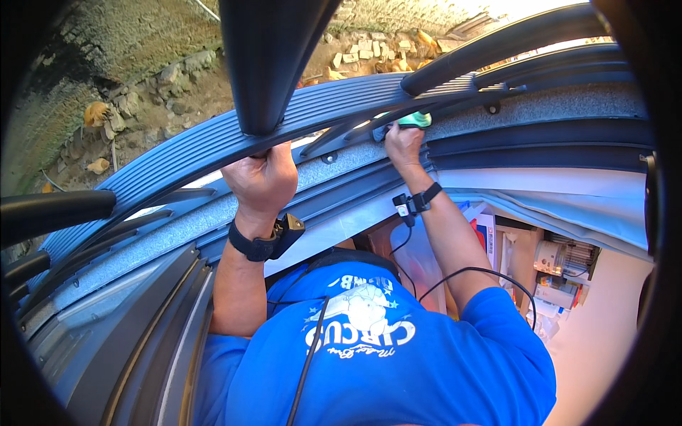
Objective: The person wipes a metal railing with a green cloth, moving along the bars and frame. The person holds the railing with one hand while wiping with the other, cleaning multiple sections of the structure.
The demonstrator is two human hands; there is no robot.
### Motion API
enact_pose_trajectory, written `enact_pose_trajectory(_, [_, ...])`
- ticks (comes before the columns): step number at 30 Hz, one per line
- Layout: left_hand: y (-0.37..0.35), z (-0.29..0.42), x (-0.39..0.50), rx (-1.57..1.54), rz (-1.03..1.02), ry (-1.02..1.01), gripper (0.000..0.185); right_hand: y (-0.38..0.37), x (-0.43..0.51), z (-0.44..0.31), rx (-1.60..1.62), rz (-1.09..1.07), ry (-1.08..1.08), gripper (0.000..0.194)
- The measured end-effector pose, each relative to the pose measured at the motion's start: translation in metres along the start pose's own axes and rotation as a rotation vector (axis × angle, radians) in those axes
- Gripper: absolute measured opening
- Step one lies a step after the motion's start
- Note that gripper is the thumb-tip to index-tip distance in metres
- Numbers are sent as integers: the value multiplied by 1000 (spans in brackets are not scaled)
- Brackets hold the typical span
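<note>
My left hand (pixel 262 178) is closed just beneath the broad ribbed rail (pixel 181 152) of a dark metal window guard. It seems to grip the guard; the rail hides its fingertips. Farther right, my right hand (pixel 405 142) holds a green and dark cloth (pixel 414 120), bunched under the rail near a lower bar. Part of the cloth is behind my fingers and the bar. Below both hands runs a speckled stone sill (pixel 341 162), with dark window-frame tracks (pixel 341 186) on its inner side. Each wrist wears a strapped device.
Thick dark bars (pixel 266 64) rise from the rail. A sliding window frame (pixel 144 341) stands at left. A black cable (pixel 314 351) hangs over my blue shirt. A plastic bin (pixel 415 250) and shelved goods (pixel 559 277) sit at right. Outside are stones (pixel 367 49) and chickens (pixel 96 113).
</note>
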State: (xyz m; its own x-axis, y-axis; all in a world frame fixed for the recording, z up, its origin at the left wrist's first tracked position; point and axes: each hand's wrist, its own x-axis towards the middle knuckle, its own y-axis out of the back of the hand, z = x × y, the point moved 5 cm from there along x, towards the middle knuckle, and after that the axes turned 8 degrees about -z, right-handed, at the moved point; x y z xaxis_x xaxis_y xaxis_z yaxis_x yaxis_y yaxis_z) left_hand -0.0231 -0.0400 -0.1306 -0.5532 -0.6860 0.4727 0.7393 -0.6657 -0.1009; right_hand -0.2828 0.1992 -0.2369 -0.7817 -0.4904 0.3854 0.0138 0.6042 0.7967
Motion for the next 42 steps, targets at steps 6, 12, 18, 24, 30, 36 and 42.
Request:
enact_pose_trajectory(6, [1, -3, 0, 3, 19, 4, 8, -16, -21, 2, -53, -207, -161, 16])
enact_pose_trajectory(12, [4, -5, -2, 84, -27, -22, 8, 59, -48, -80, 276, -202, 204, 27])
enact_pose_trajectory(18, [2, -2, 2, 12, 1, -47, 8, 107, -29, -160, 442, -277, 434, 39])
enact_pose_trajectory(24, [1, 3, 3, 33, 7, 14, 9, 90, -8, -186, 366, -11, 363, 17])
enact_pose_trajectory(30, [0, 3, 4, 45, -11, 19, 11, 124, -35, -169, 711, 127, 25, 25])
enact_pose_trajectory(36, [2, -2, 3, 39, 11, 19, 12, 146, -30, -152, 493, 178, 208, 25])
enact_pose_trajectory(42, [1, -4, 2, 23, 15, 18, 13, 92, 4, -152, 407, 62, 327, 16])
